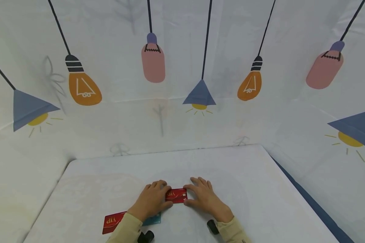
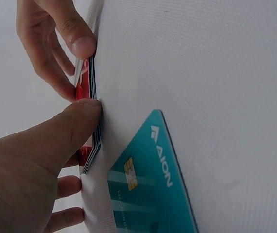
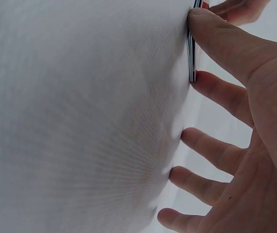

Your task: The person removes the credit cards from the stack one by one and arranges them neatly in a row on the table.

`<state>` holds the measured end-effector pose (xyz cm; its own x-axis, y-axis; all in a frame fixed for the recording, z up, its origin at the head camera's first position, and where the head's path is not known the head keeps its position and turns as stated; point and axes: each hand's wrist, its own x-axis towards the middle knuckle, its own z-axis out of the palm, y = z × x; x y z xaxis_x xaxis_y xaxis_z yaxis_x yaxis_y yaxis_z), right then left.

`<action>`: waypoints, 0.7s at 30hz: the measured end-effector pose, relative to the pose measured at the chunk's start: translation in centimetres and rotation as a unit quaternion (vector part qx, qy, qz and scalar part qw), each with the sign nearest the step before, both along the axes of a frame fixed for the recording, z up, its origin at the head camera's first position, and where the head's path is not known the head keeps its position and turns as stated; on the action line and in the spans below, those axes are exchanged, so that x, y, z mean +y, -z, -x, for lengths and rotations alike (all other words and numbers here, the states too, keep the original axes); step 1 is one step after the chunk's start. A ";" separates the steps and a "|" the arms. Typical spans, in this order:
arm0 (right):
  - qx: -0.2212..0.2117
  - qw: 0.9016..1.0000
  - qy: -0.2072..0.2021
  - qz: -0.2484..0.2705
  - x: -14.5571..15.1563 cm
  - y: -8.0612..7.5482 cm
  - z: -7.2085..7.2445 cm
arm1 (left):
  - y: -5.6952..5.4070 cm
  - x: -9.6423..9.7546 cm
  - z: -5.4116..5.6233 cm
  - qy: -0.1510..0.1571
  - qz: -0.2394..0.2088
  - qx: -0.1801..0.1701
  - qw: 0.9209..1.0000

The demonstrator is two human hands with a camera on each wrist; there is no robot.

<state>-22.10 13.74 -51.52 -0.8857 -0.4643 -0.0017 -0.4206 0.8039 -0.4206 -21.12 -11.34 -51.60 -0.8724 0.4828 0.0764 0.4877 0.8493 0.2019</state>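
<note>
A small stack of cards (image 1: 177, 196), topped by a red VIP card with a chip, lies flat on the white table between both hands. My left hand (image 1: 152, 199) pinches its left end, with thumb and forefinger at opposite long edges. At the right end, my right hand (image 1: 207, 199) holds it the same way, its other fingers spread on the tabletop. The layered card edges show in both wrist views. Near the left forearm lie a teal AION card (image 2: 150, 189) and another red VIP card (image 1: 112, 222), both partly covered by the arm in the head view.
The white-covered table (image 1: 261, 202) meets a pale fabric wall (image 1: 124, 125) printed with hanging lamps and bulbs. A blue strip (image 1: 313, 202) runs along the table's right edge. Black devices (image 1: 213, 226) sit by both wrists.
</note>
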 end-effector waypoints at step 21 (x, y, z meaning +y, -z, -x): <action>0.054 0.998 -0.023 0.008 0.2 -0.7 -0.5 | -1.0 -0.3 -0.7 0.003 -0.003 0.035 0.999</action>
<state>-21.58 13.91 -50.82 -0.8577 -0.5043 0.0998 -0.5009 0.7760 -0.3833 -20.45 -11.62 -50.61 -0.8622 0.4866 0.1410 0.5054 0.8456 0.1720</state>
